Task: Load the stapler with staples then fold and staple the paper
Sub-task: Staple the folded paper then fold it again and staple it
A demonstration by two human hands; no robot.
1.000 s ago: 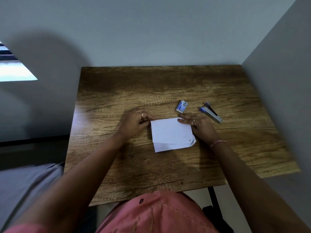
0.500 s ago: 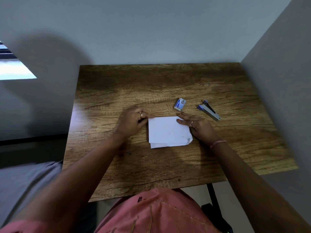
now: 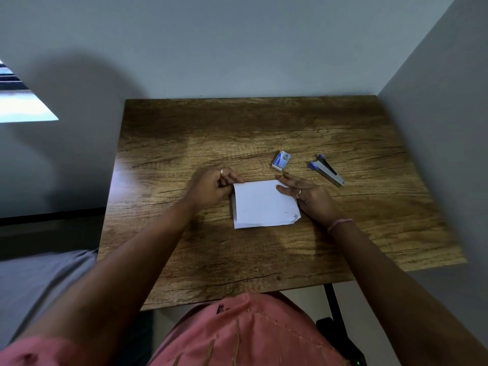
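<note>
Your left hand (image 3: 211,187) pinches the far left corner of the folded paper (image 3: 265,204) with curled fingers, and your right hand (image 3: 307,198) presses its far right corner with straight fingers. The paper lies flat in the middle of the table (image 3: 211,133); the staple box (image 3: 281,160) is at 1 o'clock from it, and the stapler (image 3: 327,170) at 2 o'clock.

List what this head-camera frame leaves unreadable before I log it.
- Stapler, head view: too small to tell whether staples are loaded.
- Staple box: its print is too small to read.
- Paper: no staple can be made out; the marks near its right corner are too faint.
- Left hand: fingertips at the paper's left edge hide behind the knuckles.
- Right hand: its palm covers the paper's right edge.
</note>
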